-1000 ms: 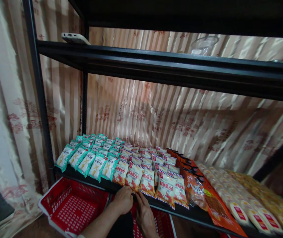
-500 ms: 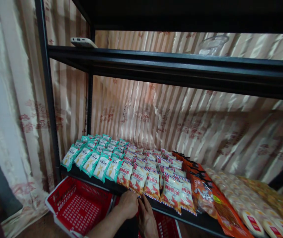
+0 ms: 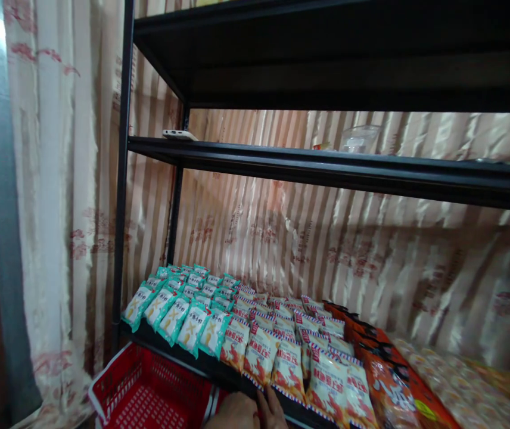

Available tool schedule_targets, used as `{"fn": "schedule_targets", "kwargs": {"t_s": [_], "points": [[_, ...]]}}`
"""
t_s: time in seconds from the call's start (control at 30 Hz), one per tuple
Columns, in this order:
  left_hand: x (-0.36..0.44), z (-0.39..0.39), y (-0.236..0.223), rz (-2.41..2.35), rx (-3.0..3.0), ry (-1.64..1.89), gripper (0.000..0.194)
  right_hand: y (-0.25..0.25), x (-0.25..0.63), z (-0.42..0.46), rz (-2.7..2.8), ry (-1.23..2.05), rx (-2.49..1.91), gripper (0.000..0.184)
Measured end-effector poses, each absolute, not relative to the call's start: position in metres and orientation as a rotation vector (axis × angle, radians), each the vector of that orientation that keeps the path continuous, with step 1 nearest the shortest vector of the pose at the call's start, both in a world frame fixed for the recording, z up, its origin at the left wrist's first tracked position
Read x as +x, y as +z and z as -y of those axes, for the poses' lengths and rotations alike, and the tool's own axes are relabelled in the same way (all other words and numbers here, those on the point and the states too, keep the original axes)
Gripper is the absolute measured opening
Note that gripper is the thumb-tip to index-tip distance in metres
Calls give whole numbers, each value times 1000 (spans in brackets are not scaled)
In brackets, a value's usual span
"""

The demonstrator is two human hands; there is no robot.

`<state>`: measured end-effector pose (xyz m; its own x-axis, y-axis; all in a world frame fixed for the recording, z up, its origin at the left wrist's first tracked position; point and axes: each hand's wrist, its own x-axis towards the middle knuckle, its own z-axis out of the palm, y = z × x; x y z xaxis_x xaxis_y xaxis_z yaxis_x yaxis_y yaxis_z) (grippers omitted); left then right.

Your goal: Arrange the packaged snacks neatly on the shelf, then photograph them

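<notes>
Only the tops of my hands show at the bottom edge. My left hand is curled, knuckles up, just below the black shelf's front edge. My right hand sits beside it, touching it; a few fingers point up at the shelf edge under a red-and-white snack packet. What either hand holds is hidden. Rows of red-and-white packets fill the shelf's middle, with teal packets to their left.
Orange packets and blurred pale packets lie to the right. A red plastic basket sits below the shelf at left. The upper shelf holds a white flat device and a clear container. Striped curtain hangs behind.
The view has tilted up and shifted left, so my hands have sunk to the bottom edge and more of the upper shelves shows. The hands stay at the shelf's front edge.
</notes>
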<state>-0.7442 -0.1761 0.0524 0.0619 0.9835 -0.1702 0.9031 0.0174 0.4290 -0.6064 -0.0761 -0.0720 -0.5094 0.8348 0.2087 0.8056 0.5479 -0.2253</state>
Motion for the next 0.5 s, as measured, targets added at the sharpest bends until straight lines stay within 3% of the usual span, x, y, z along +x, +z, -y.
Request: {"fn": "schedule_targets", "kwargs": {"t_s": [0.23,0.5], "points": [[-760,208,64,-1876,1932,307,43,-51,-622,104,2503,34,-1432,63],[-781,229,62,-1854,1940,288,45,-45,-638,115,2495,-30,-1504,61]]}}
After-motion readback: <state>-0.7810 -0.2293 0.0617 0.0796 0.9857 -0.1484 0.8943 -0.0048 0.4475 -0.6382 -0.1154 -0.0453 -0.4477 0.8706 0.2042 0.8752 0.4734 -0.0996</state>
